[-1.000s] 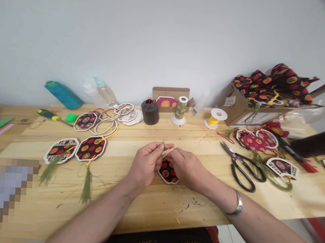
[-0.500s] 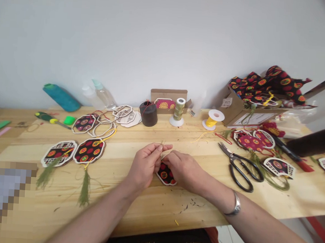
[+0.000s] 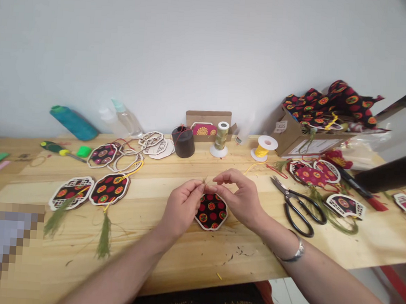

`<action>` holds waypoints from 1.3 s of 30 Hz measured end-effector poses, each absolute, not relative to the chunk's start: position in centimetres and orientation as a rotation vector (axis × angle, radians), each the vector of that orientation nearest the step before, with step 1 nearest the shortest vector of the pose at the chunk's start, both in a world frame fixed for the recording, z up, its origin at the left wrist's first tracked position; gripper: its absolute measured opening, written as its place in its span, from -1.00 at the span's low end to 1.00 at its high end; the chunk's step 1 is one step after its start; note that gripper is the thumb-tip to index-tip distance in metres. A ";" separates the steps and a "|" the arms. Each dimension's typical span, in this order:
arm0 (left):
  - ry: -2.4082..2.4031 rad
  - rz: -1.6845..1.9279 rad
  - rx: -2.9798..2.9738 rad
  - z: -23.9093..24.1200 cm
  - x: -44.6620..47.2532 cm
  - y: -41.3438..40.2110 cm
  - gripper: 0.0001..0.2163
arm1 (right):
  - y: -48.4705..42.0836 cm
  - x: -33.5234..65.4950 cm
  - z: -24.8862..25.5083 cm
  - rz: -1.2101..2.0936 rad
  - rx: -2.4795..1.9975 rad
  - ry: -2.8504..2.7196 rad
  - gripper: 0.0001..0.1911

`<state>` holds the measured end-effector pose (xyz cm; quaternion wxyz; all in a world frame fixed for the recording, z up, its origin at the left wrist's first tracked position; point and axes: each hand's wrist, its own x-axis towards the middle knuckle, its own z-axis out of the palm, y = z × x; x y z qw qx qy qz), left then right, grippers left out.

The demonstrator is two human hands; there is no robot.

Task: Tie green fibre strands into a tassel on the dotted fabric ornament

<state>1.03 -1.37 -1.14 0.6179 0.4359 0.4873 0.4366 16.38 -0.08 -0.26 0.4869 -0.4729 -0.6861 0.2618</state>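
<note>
Lying on the table beneath my fingers is a lobed pendant (image 3: 212, 215) with a pale wooden rim and black fabric patterned in red and orange. My left hand (image 3: 183, 205) is closed in a pinch on fine green threads (image 3: 205, 181) at the pendant's upper edge, their ends sticking up. My right hand (image 3: 243, 196) has its thumb stretched toward the left fingertips, at or near the threads, while its curved index finger stands apart from the thumb. Its other fingers are partly hidden. A bracelet (image 3: 298, 250) circles the right wrist.
Black-handled scissors (image 3: 301, 208) lie to the right. Two tasselled pendants (image 3: 109, 189) rest on the left. Along the back stand a black thread spool (image 3: 183, 142), a green thread spool (image 3: 222, 137), a yellow cord spool (image 3: 264, 148) and a cardboard box (image 3: 301, 142) heaped with fabric.
My right hand has moved up off the pendant and its thumb and index finger have spread apart, uncovering more of the pendant. My left hand keeps its pinch. The view has shifted slightly.
</note>
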 end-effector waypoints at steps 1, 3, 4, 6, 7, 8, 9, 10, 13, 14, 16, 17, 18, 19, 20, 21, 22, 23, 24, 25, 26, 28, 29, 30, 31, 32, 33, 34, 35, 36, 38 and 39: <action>1.133 1.005 1.015 -1.1 1.0 -1.4 -0.77 | -0.1 16.3 -0.3 0.655 -1.149 -1.649 -0.93; 1.149 1.002 1.045 -0.9 1.1 -1.5 -0.77 | -0.1 16.3 -0.4 0.671 -1.139 -1.631 -0.90; 1.149 0.994 1.063 -0.9 1.1 -1.5 -0.76 | -0.1 16.3 -0.4 0.681 -1.130 -1.628 -0.90; 1.132 0.959 1.091 -0.9 1.1 -1.5 -0.76 | -0.1 16.2 -0.4 0.707 -1.112 -1.626 -0.96; 1.122 0.939 1.097 -0.9 1.1 -1.5 -0.76 | -0.1 16.2 -0.4 0.720 -1.105 -1.627 -0.96; 1.114 0.923 1.096 -0.9 1.1 -1.5 -0.77 | -0.1 16.3 -0.4 0.733 -1.098 -1.628 -0.93; 1.110 0.914 1.087 -0.9 1.1 -1.5 -0.77 | -0.1 16.3 -0.3 0.746 -1.093 -1.630 -0.91; 1.108 0.913 1.066 -1.0 1.1 -1.5 -0.78 | -0.1 16.3 -0.3 0.759 -1.091 -1.632 -0.90; 1.107 0.947 0.940 -0.9 1.2 -1.4 -0.79 | -0.1 16.5 0.1 0.836 -1.045 -1.656 -0.91; 1.109 0.966 0.893 -0.8 1.2 -1.4 -0.79 | -0.1 16.6 0.2 0.884 -1.002 -1.680 -0.92; 1.113 0.986 0.814 -0.6 1.3 -1.2 -0.78 | -0.1 16.6 0.5 0.998 -0.886 -1.752 -0.92; 1.112 0.984 0.786 -0.4 1.3 -1.2 -0.79 | -0.2 16.6 0.6 1.049 -0.831 -1.787 -0.92; 1.107 0.977 0.765 -0.3 1.4 -1.1 -0.79 | -0.2 16.6 0.7 1.084 -0.796 -1.807 -0.92; 1.096 0.966 0.751 -0.2 1.4 -1.1 -0.78 | -0.1 16.6 0.7 1.098 -0.788 -1.804 -0.92; 1.080 0.952 0.744 -0.2 1.4 -1.1 -0.78 | -0.1 16.6 0.6 1.095 -0.810 -1.780 -0.92; 1.062 0.941 0.746 -0.1 1.4 -1.2 -0.78 | 0.0 16.6 0.5 1.080 -0.853 -1.739 -0.93; 1.042 0.932 0.755 -0.1 1.4 -1.2 -0.77 | 0.1 16.6 0.3 1.056 -0.907 -1.689 -0.94; 1.019 0.921 0.770 -0.2 1.4 -1.2 -0.78 | 0.2 16.6 0.1 1.029 -0.963 -1.644 -0.95; 0.997 0.907 0.790 -0.2 1.3 -1.3 -0.78 | 0.3 16.6 0.0 1.005 -1.012 -1.610 -0.96; 0.980 0.894 0.814 -0.3 1.3 -1.3 -0.79 | 0.4 16.6 -0.1 0.986 -1.052 -1.588 -0.95; 0.969 0.886 0.841 -0.3 1.2 -1.4 -0.80 | 0.5 16.6 -0.2 0.971 -1.082 -1.574 -0.95; 0.963 0.873 0.894 -0.4 1.1 -1.5 -0.82 | 0.6 16.7 -0.1 0.954 -1.124 -1.565 -0.94; 0.966 0.870 0.914 -0.4 1.1 -1.5 -0.83 | 0.6 16.7 -0.1 0.952 -1.141 -1.563 -0.93; 0.970 0.868 0.928 -0.4 1.1 -1.5 -0.84 | 0.6 16.7 0.0 0.952 -1.155 -1.563 -0.92; 0.972 0.865 0.937 -0.5 1.1 -1.5 -0.84 | 0.6 16.7 0.0 0.954 -1.166 -1.565 -0.90; 0.972 0.862 0.940 -0.5 1.1 -1.5 -0.85 | 0.6 16.7 0.1 0.958 -1.176 -1.568 -0.90; 0.971 0.861 0.942 -0.5 1.1 -1.5 -0.85 | 0.6 16.7 0.1 0.959 -1.186 -1.568 -0.89; 0.971 0.861 0.945 -0.5 1.1 -1.5 -0.85 | 0.6 16.7 0.1 0.961 -1.195 -1.567 -0.89; 0.970 0.863 0.949 -0.5 1.1 -1.5 -0.84 | 0.7 16.6 0.1 0.969 -1.201 -1.564 -0.89; 0.972 0.866 0.951 -0.5 1.1 -1.5 -0.84 | 0.7 16.6 0.0 0.988 -1.203 -1.554 -0.89; 0.980 0.872 0.952 -0.4 1.1 -1.5 -0.83 | 0.7 16.6 0.0 1.059 -1.193 -1.494 -0.88; 0.985 0.875 0.952 -0.4 1.1 -1.5 -0.82 | 0.7 16.5 0.0 1.113 -1.185 -1.449 -0.87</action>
